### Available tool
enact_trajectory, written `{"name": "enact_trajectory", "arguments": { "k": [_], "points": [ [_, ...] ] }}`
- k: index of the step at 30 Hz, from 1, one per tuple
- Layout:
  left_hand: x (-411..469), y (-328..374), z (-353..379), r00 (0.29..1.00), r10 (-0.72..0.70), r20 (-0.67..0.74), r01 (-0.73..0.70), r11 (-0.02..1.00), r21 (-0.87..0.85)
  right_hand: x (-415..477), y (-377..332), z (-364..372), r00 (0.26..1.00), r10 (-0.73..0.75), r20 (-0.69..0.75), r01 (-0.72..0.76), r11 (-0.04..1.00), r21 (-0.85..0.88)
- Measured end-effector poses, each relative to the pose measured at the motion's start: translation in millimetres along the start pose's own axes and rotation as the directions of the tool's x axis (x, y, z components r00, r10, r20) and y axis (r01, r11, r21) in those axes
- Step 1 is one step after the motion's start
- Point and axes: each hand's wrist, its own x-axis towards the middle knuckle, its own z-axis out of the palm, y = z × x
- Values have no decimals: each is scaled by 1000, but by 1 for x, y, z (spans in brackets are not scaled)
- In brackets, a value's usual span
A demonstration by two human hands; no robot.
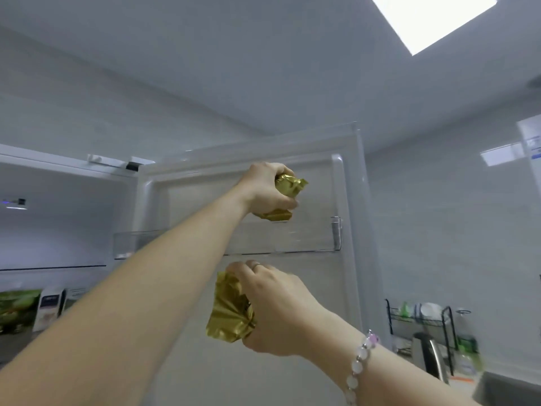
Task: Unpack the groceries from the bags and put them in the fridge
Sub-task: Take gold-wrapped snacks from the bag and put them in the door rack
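Up at the open fridge door (322,276), in front of its clear door bin (307,238), we've got our left hand (263,190) with fingers (282,202) curled tight round a gold foil packet (291,186), while just below the bin our right hand (281,309) grips a second gold packet (228,315).

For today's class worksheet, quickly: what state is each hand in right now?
Left hand: gripping the upper gold foil packet.
Right hand: gripping the lower gold foil packet.
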Motion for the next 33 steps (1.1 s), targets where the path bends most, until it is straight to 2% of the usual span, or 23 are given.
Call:
{"name": "enact_trajectory", "arguments": {
  "k": [5,10,12,19,23,27,29,31,33],
  "points": [
    [12,13,26,947,-75,313,126,981,-147,-8,12,-2,1000,22,19,-21,999,-45],
    [16,14,33,814,-89,573,220,962,-162,-9,21,-11,997,74,-5,-75,996,-38],
    [19,13,31,777,-142,613,259,960,-107,-11,22,-13,996,87,2,-87,995,-45],
    [22,15,31,719,-226,657,258,965,49,-16,24,-23,994,107,13,-106,993,-60],
    [18,11,28,736,-194,648,271,962,-19,-18,24,-29,995,96,-3,-96,994,-48],
    [9,9,12,833,-89,546,206,966,-157,-16,18,-42,999,44,-28,-44,999,2],
    [3,5,-9,895,-3,446,142,950,-279,-9,15,-55,996,56,-63,-52,996,67],
    [-4,-1,-38,927,76,366,76,921,-383,1,11,-68,991,89,-97,-71,982,176],
    [-9,-7,-71,944,57,326,86,909,-408,14,7,-82,984,118,-133,-77,957,280]
  ]
}}
